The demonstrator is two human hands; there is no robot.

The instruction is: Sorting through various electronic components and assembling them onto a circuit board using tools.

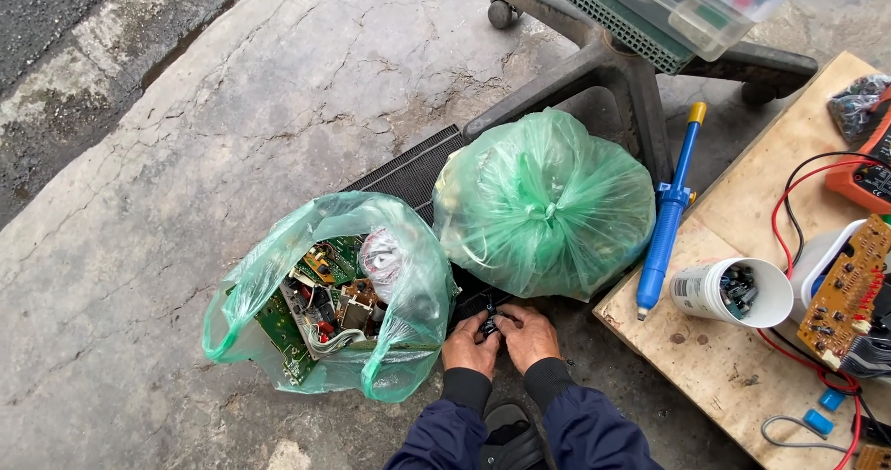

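hands [499, 337] between bags [543, 201], board edge [613, 308]

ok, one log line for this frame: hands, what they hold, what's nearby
left hand: on small dark part | right hand: same part | left: open bag of circuit boards | ahead: tied green bag

Soft, even daylight falls from above (overcast, by the look of it), leaving only faint shadows. Above the 2 hands, the tied green bag [545, 206] shows mild sheen. Focus is sharp throughout, with slight wide-angle bending toward the frame's edges.
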